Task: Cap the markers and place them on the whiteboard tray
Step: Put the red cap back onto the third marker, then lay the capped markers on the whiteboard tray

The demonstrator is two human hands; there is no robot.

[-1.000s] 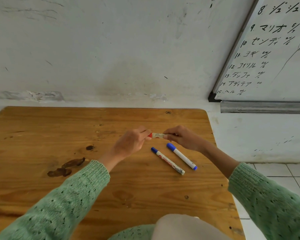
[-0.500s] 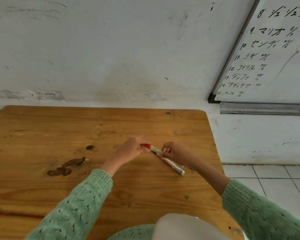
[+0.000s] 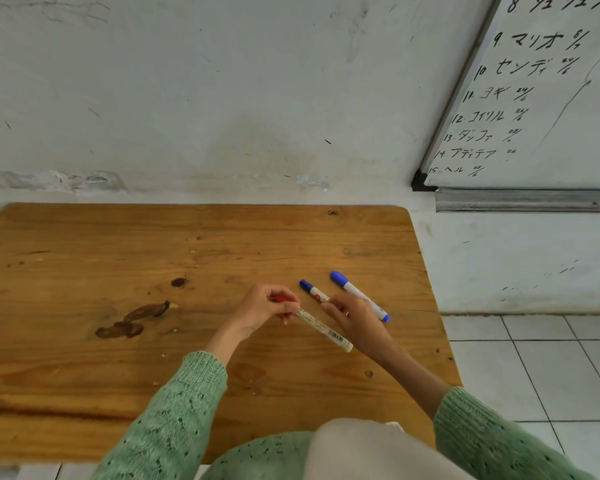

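Note:
My left hand (image 3: 269, 305) grips the red-capped end of a white marker (image 3: 321, 327), which slants down-right over the wooden table (image 3: 118, 258). My right hand (image 3: 352, 318) hovers beside it with fingers spread, touching a short blue-capped marker (image 3: 313, 289) lying on the table; the hand hides that marker's lower end. A second, longer blue-capped marker (image 3: 359, 295) lies just right of it. The metal whiteboard tray (image 3: 527, 200) runs along the wall at upper right, under the whiteboard (image 3: 551, 98).
A dark stain (image 3: 132, 318) marks the table left of my hands. Behind the table is a white wall. White tiled floor (image 3: 534, 368) shows beyond the table's right edge. Green sleeves and a pale lap fill the bottom.
The red marker has dropped lower and now rests only in my left hand. My right hand let go of it and moved onto the short blue marker. Both blue markers are visible again.

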